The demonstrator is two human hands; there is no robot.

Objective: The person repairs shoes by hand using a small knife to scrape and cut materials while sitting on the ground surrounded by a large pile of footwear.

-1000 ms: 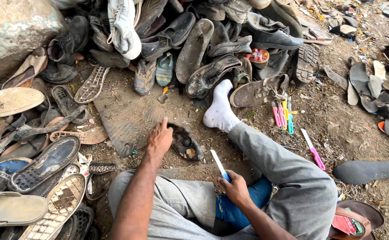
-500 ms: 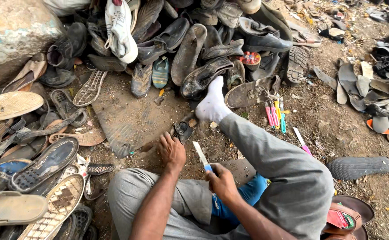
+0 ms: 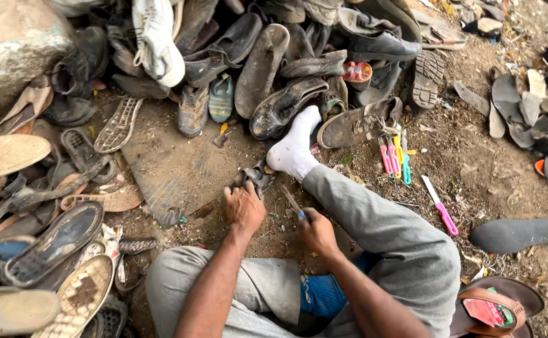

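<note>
Seated on bare ground, the person works just below the centre of the frame, one leg in grey trousers stretched toward the upper middle and ending in a white sock (image 3: 292, 150). The left hand (image 3: 244, 206) is curled down over a small dark shoe piece (image 3: 256, 178) that lies on the dirt just beside the sock's heel; the fingers press on its near end, though how much of it they enclose cannot be told. The right hand (image 3: 317, 233), close beside the left and a little lower right, is closed around the blue handle of a small knife (image 3: 294, 203), whose pale blade slants up and left toward the shoe piece; whether the tip touches it cannot be told. A flat worn rubber mat (image 3: 174, 166) lies on the ground left of the hands. Across the top of the frame rises a heap of old shoes (image 3: 267, 69), with a white sneaker (image 3: 156, 40) at the upper left of the heap. Loose soles and sandals (image 3: 42, 238) crowd the left edge. Right of the outstretched leg, a cluster of coloured-handled knives (image 3: 394, 156) rests on the dirt, and a pink-handled knife (image 3: 440, 205) lies apart from them further right. A dark insole (image 3: 521, 233) lies near the right edge.
</note>
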